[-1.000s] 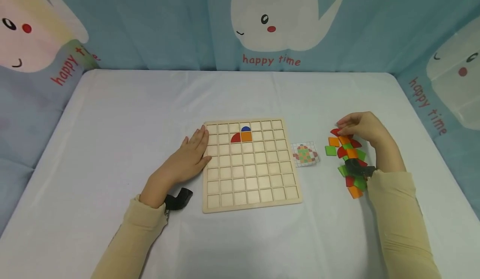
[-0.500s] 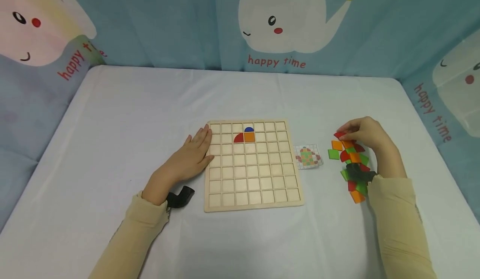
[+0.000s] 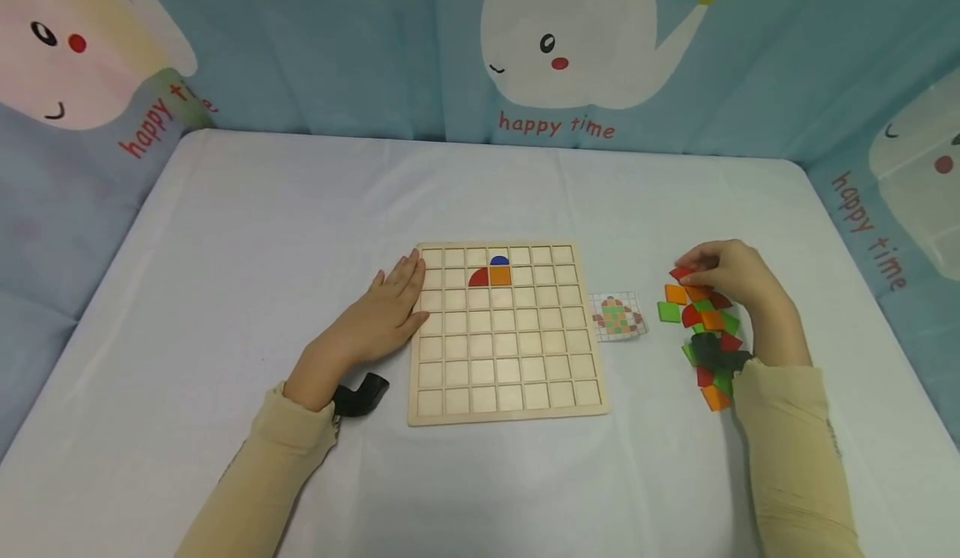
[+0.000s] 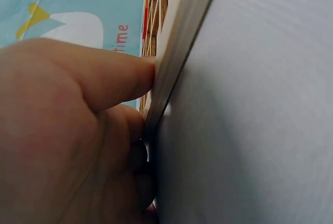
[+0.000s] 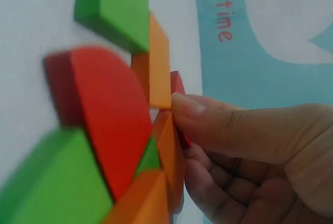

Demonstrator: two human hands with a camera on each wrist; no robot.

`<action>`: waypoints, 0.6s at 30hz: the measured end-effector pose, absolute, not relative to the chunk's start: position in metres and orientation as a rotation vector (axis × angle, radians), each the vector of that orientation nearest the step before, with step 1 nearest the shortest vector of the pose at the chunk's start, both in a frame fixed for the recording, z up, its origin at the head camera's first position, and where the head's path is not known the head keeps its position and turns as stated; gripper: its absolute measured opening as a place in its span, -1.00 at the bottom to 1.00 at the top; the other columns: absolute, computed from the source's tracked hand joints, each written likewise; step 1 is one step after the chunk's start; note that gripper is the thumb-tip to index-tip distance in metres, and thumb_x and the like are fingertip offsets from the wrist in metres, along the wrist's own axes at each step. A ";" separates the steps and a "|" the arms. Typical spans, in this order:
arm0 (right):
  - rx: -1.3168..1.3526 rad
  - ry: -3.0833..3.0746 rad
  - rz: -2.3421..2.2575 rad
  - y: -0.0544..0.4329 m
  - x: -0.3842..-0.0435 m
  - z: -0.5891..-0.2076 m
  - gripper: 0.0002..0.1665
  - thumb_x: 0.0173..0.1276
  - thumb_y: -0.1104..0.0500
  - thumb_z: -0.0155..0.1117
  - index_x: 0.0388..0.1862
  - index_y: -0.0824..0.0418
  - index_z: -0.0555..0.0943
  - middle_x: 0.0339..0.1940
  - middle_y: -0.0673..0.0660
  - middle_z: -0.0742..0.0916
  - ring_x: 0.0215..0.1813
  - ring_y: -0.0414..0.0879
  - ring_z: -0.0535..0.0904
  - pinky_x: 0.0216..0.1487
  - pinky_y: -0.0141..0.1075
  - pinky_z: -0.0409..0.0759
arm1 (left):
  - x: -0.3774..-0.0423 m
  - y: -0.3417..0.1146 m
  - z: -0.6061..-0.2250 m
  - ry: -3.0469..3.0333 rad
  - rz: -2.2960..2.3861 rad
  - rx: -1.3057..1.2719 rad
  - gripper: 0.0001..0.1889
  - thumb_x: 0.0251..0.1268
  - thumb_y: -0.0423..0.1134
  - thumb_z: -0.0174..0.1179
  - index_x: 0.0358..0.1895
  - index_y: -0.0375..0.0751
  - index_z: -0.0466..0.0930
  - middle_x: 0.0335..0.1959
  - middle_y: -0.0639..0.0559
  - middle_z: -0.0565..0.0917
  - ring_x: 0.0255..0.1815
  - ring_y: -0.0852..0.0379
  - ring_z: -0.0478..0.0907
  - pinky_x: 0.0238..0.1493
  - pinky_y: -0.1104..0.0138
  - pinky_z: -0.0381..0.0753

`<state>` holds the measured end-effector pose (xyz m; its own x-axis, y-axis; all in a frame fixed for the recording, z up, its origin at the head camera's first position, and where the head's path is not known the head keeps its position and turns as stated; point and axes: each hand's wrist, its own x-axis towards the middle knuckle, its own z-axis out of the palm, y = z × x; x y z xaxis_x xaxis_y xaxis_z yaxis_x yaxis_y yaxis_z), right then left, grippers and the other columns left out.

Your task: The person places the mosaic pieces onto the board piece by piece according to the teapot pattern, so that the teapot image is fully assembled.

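My left hand (image 3: 375, 316) lies along the left edge of a square wooden grid board (image 3: 495, 349), its fairly straight fingers touching the rim. In the left wrist view, the thumb (image 4: 125, 75) presses the board's side. Three pieces sit on the board's upper part: a blue half-circle (image 3: 499, 260), a red quarter-circle (image 3: 480, 278) and an orange square (image 3: 500, 276). My right hand (image 3: 727, 270) pinches a red block (image 3: 681, 273) between thumb and fingers at the pile's far end. In the right wrist view, the fingers hide most of that red block (image 5: 178, 84).
Below my right hand lies a loose pile of green, orange and red blocks, with a green square (image 3: 669, 312) and an orange square (image 3: 676, 294) at its left. A small pattern card (image 3: 618, 318) lies beside the board. Black wrist mounts (image 3: 362, 394) sit by both wrists.
The head view has shifted slightly. My right fingers have taken hold of the red block and turned it at the pile's far end. My left hand stays against the board.
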<state>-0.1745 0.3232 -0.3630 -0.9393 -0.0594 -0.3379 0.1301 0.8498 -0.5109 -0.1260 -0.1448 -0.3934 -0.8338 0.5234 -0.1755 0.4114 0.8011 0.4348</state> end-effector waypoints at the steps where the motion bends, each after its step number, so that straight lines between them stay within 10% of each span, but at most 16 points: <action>1: 0.055 2.681 -0.772 0.322 -0.174 -0.363 -0.66 0.32 0.22 0.27 -0.01 0.42 0.59 -0.22 0.31 0.67 -0.32 0.04 0.54 -0.38 -0.31 0.58 | -0.126 -0.145 -0.393 2.702 0.562 0.719 -0.28 0.48 -0.15 -0.10 0.45 -0.49 -0.24 0.49 -0.30 -0.26 0.50 -0.19 -0.29 0.41 -0.09 -0.24; 18: 0.092 2.734 -0.854 0.324 -0.166 -0.365 -0.67 0.26 0.14 0.35 -0.12 0.36 0.61 -0.29 0.22 0.69 -0.39 -0.04 0.56 -0.44 -0.33 0.60 | -0.130 -0.144 -0.395 2.680 0.538 0.721 -0.27 0.49 -0.15 -0.11 0.45 -0.48 -0.28 0.50 -0.28 -0.29 0.50 -0.18 -0.33 0.40 -0.10 -0.26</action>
